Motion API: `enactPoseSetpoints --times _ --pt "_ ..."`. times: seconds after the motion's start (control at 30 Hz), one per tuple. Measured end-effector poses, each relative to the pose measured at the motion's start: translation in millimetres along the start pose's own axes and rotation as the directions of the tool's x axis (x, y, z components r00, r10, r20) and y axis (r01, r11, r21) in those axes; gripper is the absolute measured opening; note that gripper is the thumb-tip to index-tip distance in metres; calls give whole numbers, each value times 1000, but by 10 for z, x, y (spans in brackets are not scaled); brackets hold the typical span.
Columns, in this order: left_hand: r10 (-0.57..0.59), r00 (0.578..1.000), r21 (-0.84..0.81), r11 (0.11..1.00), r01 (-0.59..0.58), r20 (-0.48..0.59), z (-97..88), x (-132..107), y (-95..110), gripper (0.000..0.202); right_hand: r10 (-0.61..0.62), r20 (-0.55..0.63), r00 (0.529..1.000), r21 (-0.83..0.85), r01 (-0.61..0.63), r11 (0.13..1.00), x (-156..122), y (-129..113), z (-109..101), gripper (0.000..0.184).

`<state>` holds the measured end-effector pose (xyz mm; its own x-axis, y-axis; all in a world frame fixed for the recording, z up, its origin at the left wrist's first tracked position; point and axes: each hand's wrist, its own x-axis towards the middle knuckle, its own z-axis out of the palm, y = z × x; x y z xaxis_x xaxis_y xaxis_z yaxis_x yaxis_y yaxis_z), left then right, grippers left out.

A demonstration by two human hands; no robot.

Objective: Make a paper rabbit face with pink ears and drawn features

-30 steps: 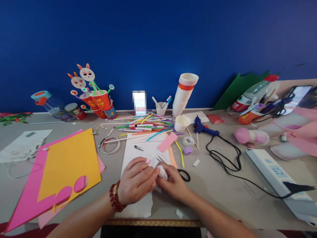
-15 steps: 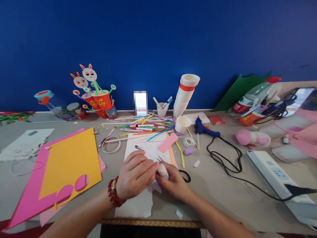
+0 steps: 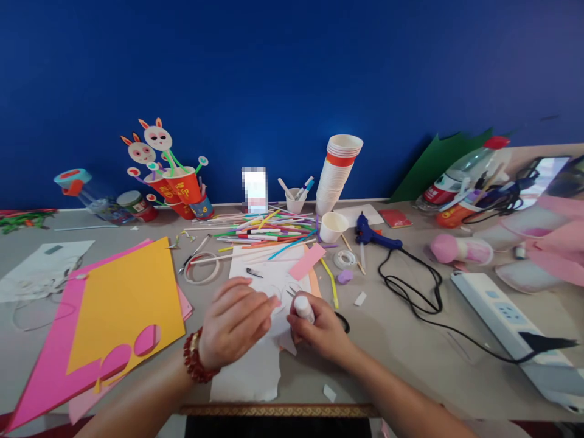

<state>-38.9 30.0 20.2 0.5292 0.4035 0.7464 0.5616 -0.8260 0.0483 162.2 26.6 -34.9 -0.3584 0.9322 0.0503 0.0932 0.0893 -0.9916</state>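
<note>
My right hand (image 3: 319,328) is closed round a small white glue stick (image 3: 303,307), held upright over a white sheet of paper (image 3: 255,365) at the table's front. My left hand (image 3: 232,319), with a red bead bracelet at the wrist, hovers just left of the stick; its fingers are partly curled and pinched, and whether they hold anything is hidden. Black scissors (image 3: 340,321) lie partly under my right hand. A pink paper strip (image 3: 306,261) rests on the sheet's far end.
Orange card (image 3: 123,304) on pink card lies left. Coloured straws and markers (image 3: 264,234), a stack of paper cups (image 3: 340,173), a single cup (image 3: 331,226), a blue glue gun (image 3: 371,237) with black cord, a tape roll (image 3: 344,260) and a white power strip (image 3: 511,319) lie beyond and right.
My left hand has pulled away leftward from the glue stick, which now shows upright in my right hand. My right hand has stayed about where it was.
</note>
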Motion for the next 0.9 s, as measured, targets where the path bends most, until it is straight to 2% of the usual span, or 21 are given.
enactPoseSetpoints --times 0.07,0.2,0.33,0.53,0.63,0.7,0.73,0.77,0.83,0.9 --pt "-16 1000 38 999 17 -22 -19 67 -15 22 -41 15 999 -44 41 998 -2 -2 9 21" --pt "85 995 -18 996 -84 47 45 129 -17 18 -91 20 996 -74 92 993 -3 5 29 19" --pt "129 985 -56 991 -123 115 92 73 -8 18 -114 48 992 -95 118 989 -7 6 21 16" --pt "166 977 -109 982 -152 132 30 10 27 17 -104 85 991 -50 108 993 -3 -36 10 16" --pt "97 989 -147 986 -80 114 8 -12 48 18 -65 45 997 -34 66 997 13 -9 7 17" --pt "-89 992 -229 968 107 88 -2 -24 52 19 -13 18 1000 -28 13 1000 21 31 7 17" --pt "-218 972 -294 926 236 91 -5 -29 49 19 11 10 1000 -27 -11 1000 22 53 8 17" --pt "-346 931 -371 855 364 115 -7 -32 43 17 28 6 1000 -27 -27 999 22 75 10 16" --pt "-537 815 -509 650 564 217 -4 -43 24 15 37 5 999 -24 -37 999 19 110 15 15" --pt "-633 701 -594 438 675 329 10 -67 6 16 34 5 999 -17 -33 999 14 125 20 14"
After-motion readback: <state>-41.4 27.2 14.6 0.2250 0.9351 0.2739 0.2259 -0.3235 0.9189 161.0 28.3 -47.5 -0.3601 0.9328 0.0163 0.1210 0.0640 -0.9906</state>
